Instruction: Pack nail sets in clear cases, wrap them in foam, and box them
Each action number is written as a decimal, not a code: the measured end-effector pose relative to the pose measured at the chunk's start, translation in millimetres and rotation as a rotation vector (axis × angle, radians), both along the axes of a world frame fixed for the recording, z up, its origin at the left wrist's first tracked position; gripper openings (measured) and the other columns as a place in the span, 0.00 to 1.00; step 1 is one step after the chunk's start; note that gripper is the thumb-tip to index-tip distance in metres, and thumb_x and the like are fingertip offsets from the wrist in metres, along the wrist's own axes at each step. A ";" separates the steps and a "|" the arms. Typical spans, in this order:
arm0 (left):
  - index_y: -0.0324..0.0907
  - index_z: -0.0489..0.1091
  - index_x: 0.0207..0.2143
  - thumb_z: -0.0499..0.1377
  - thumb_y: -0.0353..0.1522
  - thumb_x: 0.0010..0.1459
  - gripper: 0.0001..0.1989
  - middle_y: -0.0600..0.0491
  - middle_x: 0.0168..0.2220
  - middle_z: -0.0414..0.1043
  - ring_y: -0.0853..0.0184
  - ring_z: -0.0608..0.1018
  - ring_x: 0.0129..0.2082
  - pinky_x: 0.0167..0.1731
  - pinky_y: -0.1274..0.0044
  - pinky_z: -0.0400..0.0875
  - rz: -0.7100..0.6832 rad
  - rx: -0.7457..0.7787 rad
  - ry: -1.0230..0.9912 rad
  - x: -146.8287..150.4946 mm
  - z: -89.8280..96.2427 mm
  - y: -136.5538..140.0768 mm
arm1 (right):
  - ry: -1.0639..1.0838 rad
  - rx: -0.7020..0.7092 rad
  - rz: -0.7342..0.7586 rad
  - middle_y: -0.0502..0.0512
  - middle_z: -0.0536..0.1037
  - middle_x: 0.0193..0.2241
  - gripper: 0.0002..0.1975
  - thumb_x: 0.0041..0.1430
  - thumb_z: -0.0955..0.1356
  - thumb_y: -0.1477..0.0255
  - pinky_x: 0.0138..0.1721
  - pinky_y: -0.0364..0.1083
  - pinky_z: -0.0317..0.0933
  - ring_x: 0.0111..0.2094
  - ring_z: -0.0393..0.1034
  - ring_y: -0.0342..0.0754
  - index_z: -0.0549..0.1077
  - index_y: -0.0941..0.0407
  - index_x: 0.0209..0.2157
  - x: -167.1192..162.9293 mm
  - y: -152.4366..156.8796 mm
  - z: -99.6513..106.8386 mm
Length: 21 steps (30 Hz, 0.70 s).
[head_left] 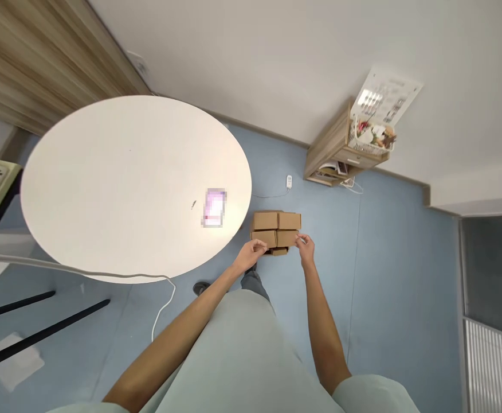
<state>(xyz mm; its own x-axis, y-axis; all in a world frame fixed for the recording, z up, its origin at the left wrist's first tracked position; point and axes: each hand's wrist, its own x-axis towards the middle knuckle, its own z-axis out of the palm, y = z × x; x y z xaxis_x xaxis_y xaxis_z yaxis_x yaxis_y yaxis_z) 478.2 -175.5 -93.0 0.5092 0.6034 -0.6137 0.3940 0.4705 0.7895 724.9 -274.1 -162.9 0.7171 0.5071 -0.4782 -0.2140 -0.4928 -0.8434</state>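
Several small brown cardboard boxes [266, 220] stand stacked on the floor in front of me, with one pair of tops behind another pair. My left hand [251, 253] is at the front edge of the near left cardboard box [263, 237], its fingers bent and closed in a pinch. At the outer right edge of the near right cardboard box [286, 238] is my right hand [306, 250], with thumb and fingers drawn together at the corner. Parts of lower boxes [279, 251] show beneath the near pair.
A white oval table [126, 172] fills the left side, bearing a blurred phone-like item [214, 207]. Against the wall stands a wooden cabinet [330, 155] topped by a white basket [369, 140]. A small white device [289, 182] and its cord lie behind the boxes. A white cable [165, 307] hangs near my left arm.
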 end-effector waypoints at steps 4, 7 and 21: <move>0.46 0.76 0.38 0.67 0.45 0.58 0.14 0.46 0.52 0.85 0.53 0.84 0.54 0.57 0.62 0.78 0.124 0.025 -0.086 -63.1 31.0 -9.5 | 0.006 0.067 0.070 0.64 0.85 0.51 0.22 0.44 0.79 0.54 0.43 0.52 0.74 0.39 0.81 0.53 0.77 0.54 0.34 -62.3 0.8 44.3; 0.46 0.76 0.38 0.67 0.47 0.57 0.15 0.46 0.54 0.84 0.53 0.84 0.56 0.58 0.62 0.77 0.241 0.039 -0.115 -120.0 46.8 -17.0 | 0.023 0.094 0.155 0.65 0.85 0.51 0.22 0.42 0.80 0.55 0.43 0.52 0.74 0.40 0.82 0.54 0.76 0.54 0.33 -115.8 6.9 71.0; 0.46 0.77 0.37 0.67 0.40 0.54 0.10 0.44 0.54 0.85 0.53 0.84 0.54 0.57 0.60 0.77 0.803 0.173 -0.235 -349.5 68.2 -44.5 | 0.058 0.204 0.614 0.65 0.83 0.59 0.19 0.51 0.79 0.55 0.52 0.54 0.73 0.44 0.84 0.54 0.78 0.53 0.37 -388.0 58.0 146.1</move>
<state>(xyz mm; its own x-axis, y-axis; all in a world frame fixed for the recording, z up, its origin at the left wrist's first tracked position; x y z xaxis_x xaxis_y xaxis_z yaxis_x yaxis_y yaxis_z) 128.7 -220.1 -24.8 -0.0103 0.9112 -0.4118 -0.1902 0.4026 0.8954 337.0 -216.2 -16.7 0.2434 0.9014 -0.3581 0.0076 -0.3709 -0.9286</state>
